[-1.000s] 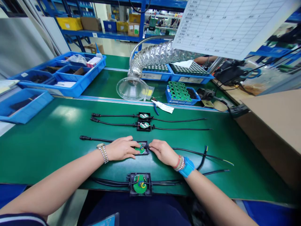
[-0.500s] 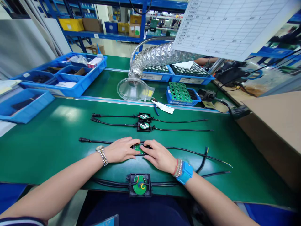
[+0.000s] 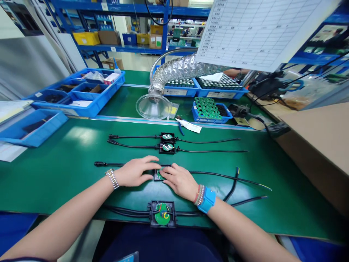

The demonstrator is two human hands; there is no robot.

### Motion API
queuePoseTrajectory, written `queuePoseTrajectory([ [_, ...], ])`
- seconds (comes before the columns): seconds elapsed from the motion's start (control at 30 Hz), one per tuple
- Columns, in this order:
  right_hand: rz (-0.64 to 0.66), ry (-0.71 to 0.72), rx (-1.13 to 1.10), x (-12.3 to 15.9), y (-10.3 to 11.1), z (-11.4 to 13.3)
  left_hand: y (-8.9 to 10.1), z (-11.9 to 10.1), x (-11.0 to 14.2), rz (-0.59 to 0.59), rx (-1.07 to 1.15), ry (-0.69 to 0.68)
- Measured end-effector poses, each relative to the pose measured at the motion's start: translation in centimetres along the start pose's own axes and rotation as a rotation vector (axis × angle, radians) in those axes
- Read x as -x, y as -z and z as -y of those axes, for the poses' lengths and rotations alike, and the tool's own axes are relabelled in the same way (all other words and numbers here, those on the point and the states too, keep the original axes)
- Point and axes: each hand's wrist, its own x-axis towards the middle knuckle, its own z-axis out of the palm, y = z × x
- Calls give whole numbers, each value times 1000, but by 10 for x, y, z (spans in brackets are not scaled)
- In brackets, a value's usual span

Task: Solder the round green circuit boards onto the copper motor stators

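In the middle of the green bench lies a small black plastic box with a green circuit board (image 3: 160, 175) in it, partly covered by my hands. My left hand (image 3: 137, 171) is at its left side, fingers stretched and apart, the tips by the box's rim. My right hand (image 3: 180, 181) covers the right part, fingertips on the board and thumb at the near edge. A black cable (image 3: 212, 174) runs out to the right, and another end with a connector (image 3: 100, 164) lies to the left. Nearer me sits another open box with a round green board (image 3: 163, 214) and coloured wires.
Two wired boxes (image 3: 167, 147) lie beyond my hands. Farther back are a fume extraction hood (image 3: 154, 106), blue-handled pliers (image 3: 181, 128) and a blue bin with green boards (image 3: 208, 109). Blue trays (image 3: 92, 105) stand left, a cardboard box (image 3: 316, 134) right. A paper sheet (image 3: 245, 32) hangs above.
My left hand has loosened from the box and shifted slightly left, fingers spreading. My right hand has moved a little left across the board. The view has tilted slightly.
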Motion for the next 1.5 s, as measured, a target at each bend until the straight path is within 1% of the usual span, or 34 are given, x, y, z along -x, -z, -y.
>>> queuePoseTrajectory([
  [0.07,-16,6,3,1,-1,-1,1,1,3,-60,32,154],
  [0.13,-32,15,4,1,-2,-1,-2,1,4,-86,-3,254],
  [0.27,-52,20,10,1,-4,-1,-11,-5,0,-82,-83,312],
  [0.37,-57,17,14,1,-5,0,-10,-10,-3,-82,-75,327],
  [0.43,-59,17,11,1,-5,-1,-7,-11,-5,-53,-45,338],
  [0.57,-65,12,1,2,-6,-2,0,-10,-9,90,37,401],
  [0.63,-63,10,-2,1,-5,-2,3,-13,-12,120,64,413],
  [0.7,-56,10,-3,1,-5,-2,3,-17,-14,85,19,390],
  [0.73,-53,10,-3,1,-5,-2,3,-19,-14,52,-31,353],
  [0.83,-47,8,-11,2,-5,-2,-2,-22,-9,-46,-197,182],
  [0.9,-44,5,-26,2,-5,-1,-7,-18,-4,-79,-231,114],
  [0.97,-41,-11,-45,2,-4,-1,-12,-11,0,-109,-183,99],
  [1.03,-34,-26,-52,1,-2,0,-16,-4,2,-132,-84,92],
  [1.1,-15,-26,-47,-1,1,2,-18,2,3,-141,9,91],
  [1.17,13,-15,-37,-2,3,3,-19,5,2,-137,46,89],
  [1.23,40,-13,-29,-3,6,5,-21,5,0,-118,16,73],
  [1.33,69,-36,0,-6,8,8,-23,2,-3,-88,-132,50],
  [1.43,75,-65,30,-9,10,13,-26,-3,-3,-76,-278,51],
  [1.5,69,-77,37,-9,9,15,-28,-4,-1,-84,-311,66],
])
